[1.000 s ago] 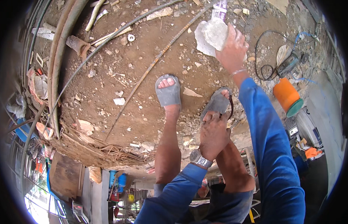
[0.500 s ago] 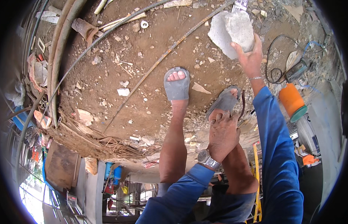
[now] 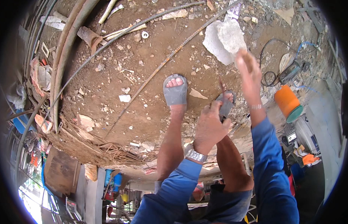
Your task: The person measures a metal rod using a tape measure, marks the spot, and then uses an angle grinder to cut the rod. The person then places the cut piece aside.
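Pale, jagged concrete chunk (image 3: 224, 39) lies on the dirt beyond the right sandal (image 3: 225, 103), a striped wrapper (image 3: 233, 10) just past it, right hand (image 3: 248, 72) blurred below the chunk, grip unreadable, left hand (image 3: 209, 125) loosely curled, empty, over the sandal.

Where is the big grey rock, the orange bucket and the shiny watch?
grey rock (image 3: 228, 39), head view, its upper face.
orange bucket (image 3: 286, 100), head view, its side.
watch (image 3: 196, 155), head view, metal band on the left wrist.
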`<state>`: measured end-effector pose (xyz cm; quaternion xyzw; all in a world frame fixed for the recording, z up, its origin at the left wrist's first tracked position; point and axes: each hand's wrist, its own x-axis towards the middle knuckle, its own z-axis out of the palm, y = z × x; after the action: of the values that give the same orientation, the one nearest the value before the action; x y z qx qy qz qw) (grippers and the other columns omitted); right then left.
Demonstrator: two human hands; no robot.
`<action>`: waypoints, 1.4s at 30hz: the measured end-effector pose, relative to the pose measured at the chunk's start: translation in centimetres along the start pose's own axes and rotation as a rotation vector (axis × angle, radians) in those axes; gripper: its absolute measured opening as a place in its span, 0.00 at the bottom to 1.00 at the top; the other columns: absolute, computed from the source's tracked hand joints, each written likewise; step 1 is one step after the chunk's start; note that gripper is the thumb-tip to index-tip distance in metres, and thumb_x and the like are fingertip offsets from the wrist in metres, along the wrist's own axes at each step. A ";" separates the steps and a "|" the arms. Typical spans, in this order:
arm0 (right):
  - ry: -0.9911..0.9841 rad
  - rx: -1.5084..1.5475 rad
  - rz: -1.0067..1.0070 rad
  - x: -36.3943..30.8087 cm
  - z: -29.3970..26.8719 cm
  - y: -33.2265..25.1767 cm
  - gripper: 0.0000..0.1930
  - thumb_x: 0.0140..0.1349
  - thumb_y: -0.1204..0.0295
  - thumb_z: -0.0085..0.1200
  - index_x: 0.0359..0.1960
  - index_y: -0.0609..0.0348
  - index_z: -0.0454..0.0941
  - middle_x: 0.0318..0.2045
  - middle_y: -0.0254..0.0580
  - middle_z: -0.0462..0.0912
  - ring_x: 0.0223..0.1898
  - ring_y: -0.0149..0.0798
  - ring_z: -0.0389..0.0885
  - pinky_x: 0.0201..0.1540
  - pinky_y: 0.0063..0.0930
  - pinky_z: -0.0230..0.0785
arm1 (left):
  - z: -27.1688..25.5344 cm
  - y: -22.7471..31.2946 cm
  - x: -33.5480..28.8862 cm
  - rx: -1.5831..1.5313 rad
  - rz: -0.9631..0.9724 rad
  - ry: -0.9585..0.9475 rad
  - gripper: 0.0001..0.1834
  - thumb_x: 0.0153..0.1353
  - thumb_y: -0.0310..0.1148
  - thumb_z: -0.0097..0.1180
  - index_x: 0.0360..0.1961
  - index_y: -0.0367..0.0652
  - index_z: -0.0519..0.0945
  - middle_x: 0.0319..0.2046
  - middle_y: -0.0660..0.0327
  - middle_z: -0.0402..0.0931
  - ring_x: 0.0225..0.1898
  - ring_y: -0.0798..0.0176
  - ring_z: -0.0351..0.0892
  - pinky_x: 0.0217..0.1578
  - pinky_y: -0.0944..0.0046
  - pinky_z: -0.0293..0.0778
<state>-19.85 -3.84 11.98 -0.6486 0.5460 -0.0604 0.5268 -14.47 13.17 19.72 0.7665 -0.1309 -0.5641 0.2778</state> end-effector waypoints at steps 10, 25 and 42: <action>-0.347 -0.255 -0.181 -12.2 1.6 -8.0 0.25 0.51 0.73 0.72 0.53 0.59 0.78 0.53 0.47 0.76 0.53 0.38 0.78 0.53 0.30 0.74 | -4.2 -1.7 2.2 -1.336 -0.443 0.072 0.14 0.70 0.29 0.43 0.53 0.39 0.74 0.41 0.59 0.76 0.40 0.66 0.79 0.41 0.66 0.78; -0.846 -0.068 0.266 -11.5 -2.3 -8.4 0.27 0.46 0.74 0.75 0.48 0.58 0.73 0.43 0.33 0.77 0.44 0.30 0.76 0.49 0.25 0.72 | -4.5 -2.0 -1.2 -0.125 0.059 -0.298 0.40 0.34 0.62 0.69 0.45 0.44 0.83 0.43 0.50 0.84 0.47 0.47 0.83 0.48 0.51 0.77; -0.023 0.835 0.066 8.8 -27.6 -11.6 0.18 0.62 0.82 0.55 0.51 0.56 0.66 0.38 0.44 0.78 0.37 0.40 0.81 0.43 0.36 0.77 | -29.5 -33.9 -19.3 0.680 0.135 -0.347 0.17 0.55 0.36 0.63 0.45 0.41 0.83 0.40 0.46 0.80 0.44 0.41 0.79 0.48 0.48 0.76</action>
<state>-26.95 -29.45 28.38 -0.3625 0.4890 -0.2523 0.7522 2.97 58.80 21.76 0.6976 -0.4058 -0.5902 0.0180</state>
